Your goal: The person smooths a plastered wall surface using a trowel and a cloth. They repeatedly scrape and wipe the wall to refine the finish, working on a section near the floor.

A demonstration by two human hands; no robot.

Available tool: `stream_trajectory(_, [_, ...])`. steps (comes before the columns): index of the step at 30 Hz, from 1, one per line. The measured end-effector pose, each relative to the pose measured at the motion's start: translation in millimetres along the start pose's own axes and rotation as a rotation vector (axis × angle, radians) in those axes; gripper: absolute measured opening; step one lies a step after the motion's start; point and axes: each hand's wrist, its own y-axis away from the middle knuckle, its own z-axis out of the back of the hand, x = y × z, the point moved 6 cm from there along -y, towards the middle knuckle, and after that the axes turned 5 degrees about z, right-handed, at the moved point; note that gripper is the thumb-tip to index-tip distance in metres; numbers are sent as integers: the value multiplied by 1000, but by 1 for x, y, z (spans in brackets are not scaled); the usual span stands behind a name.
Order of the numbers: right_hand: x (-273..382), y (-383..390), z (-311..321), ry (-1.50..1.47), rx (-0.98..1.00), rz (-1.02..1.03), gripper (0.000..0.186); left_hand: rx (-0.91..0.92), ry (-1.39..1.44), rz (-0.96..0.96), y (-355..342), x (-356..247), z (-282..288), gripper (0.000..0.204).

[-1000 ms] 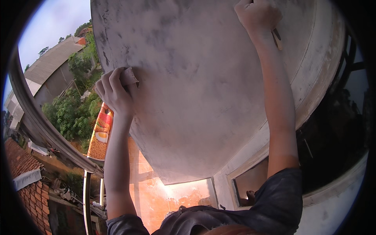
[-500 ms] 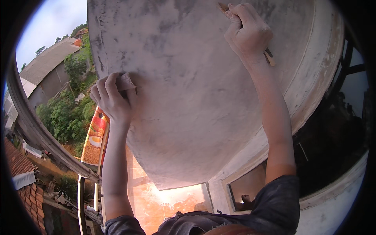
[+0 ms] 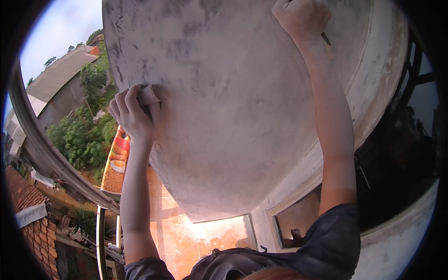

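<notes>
Against a grey-smudged white wall (image 3: 224, 116), the left hand (image 3: 133, 114) presses a folded sandpaper pad (image 3: 148, 94) near the wall's left edge. Higher and to the right, the right hand (image 3: 301, 16) is clenched around a thin stick-like tool (image 3: 326, 42).

Your left hand (image 3: 135, 114) is raised with fingers curled and pressing, while your right hand (image 3: 301, 18) is fisted higher, both arms outstretched.

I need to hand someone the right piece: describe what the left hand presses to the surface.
Start at the big grey-white plastered surface overhead. At its left edge, the left hand presses a small pale folded sheet, perhaps sandpaper, flat against it; the right hand holds a thin stick-like tool instead.
</notes>
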Motion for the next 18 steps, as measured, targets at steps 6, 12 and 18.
stream_trajectory(6, [-17,-8,-11,36,48,-7,10,-10,-29,6,1,-4,0,36])
stream_trajectory(12, [2,16,-9,-59,100,56,12,-23,-38,31,-1,-6,1,39])
stream_trajectory(18, [53,83,-8,-79,253,183,11,10,-35,19,1,-5,1,42])
